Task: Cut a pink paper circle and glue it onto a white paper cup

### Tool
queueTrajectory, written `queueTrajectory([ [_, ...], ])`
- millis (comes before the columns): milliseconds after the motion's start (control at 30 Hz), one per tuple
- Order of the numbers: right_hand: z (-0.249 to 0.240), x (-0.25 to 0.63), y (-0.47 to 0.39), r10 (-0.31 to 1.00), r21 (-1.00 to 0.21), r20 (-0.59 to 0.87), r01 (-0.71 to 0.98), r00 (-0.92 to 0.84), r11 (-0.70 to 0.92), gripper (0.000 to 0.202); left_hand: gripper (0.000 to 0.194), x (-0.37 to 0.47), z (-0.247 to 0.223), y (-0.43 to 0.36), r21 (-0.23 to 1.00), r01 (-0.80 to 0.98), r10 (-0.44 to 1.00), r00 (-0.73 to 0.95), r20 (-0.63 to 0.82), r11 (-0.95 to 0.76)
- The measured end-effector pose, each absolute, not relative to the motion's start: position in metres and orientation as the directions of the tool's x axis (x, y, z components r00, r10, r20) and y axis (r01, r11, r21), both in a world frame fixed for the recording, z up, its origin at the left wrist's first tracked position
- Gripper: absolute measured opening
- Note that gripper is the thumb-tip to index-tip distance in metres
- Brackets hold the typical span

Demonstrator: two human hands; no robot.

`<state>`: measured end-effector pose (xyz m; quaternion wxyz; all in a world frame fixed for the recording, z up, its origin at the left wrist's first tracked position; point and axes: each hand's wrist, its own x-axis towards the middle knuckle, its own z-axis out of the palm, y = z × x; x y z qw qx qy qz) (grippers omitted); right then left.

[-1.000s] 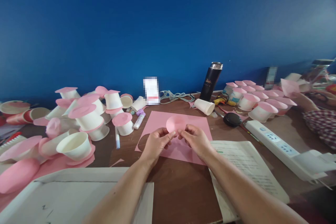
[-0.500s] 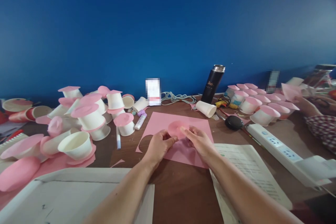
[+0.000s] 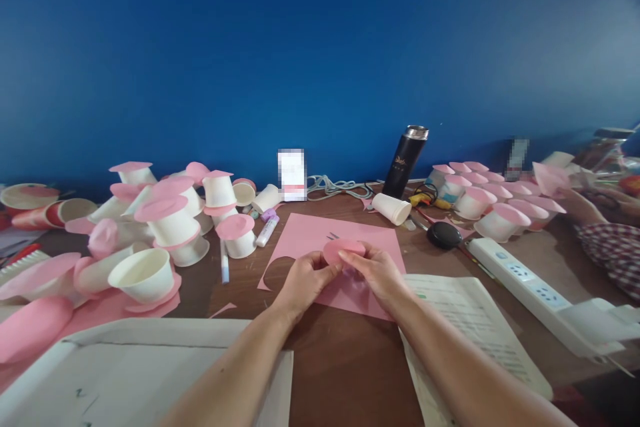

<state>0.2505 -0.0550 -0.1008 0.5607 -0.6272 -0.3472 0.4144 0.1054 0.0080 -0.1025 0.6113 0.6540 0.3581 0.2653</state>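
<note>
Both my hands hold a pink paper disc (image 3: 344, 251) over a pink paper sheet (image 3: 300, 235). My left hand (image 3: 309, 283) pinches the disc's near left edge between thumb and fingers. On the right side, my right hand (image 3: 376, 272) grips it with the thumb on top and the fingers behind. Just beyond the disc, narrow metal tips (image 3: 333, 236) show on the sheet; the rest of that tool is hidden. A curved piece is cut out of the sheet's left edge. Nearby on the left stands a white paper cup with a pink disc top (image 3: 237, 243).
Stacked paper cups (image 3: 173, 230) crowd the left. At the back are a black thermos (image 3: 404, 163), a lying white cup (image 3: 390, 208) and a cable (image 3: 335, 187). A power strip (image 3: 530, 290) and pink-topped cups (image 3: 503, 220) are on the right, near another person's checked sleeve (image 3: 607, 257).
The disc has tilted flatter and shifted slightly right and up in my hands. Metal tips now show behind it. On the right, the other person's arm has moved slightly.
</note>
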Motion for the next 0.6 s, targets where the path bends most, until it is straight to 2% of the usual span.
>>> queueTrajectory([
  [267, -0.0973, 0.2533, -0.0591, 0.942, -0.991, -0.13, -0.023, 0.309, -0.13, 0.033, 0.026, 0.106, -0.1055, 0.0076, 0.978, 0.206, 0.833, 0.537, -0.131, 0.021],
  [367, -0.096, 0.2534, -0.0588, 0.922, -0.989, -0.113, 0.044, 0.371, -0.138, 0.03, 0.025, 0.1061, -0.1033, 0.0071, 0.975, 0.221, 0.818, 0.563, -0.116, -0.014],
  [500, -0.093, 0.2518, -0.0582, 0.878, -0.964, -0.039, 0.212, 0.478, -0.158, 0.023, 0.025, 0.1058, -0.1, 0.007, 0.972, 0.229, 0.795, 0.597, -0.106, -0.042],
  [600, -0.091, 0.2517, -0.0588, 0.875, -0.961, -0.023, 0.229, 0.484, -0.152, 0.025, 0.026, 0.1055, -0.0999, 0.0071, 0.97, 0.236, 0.792, 0.602, -0.103, -0.054],
])
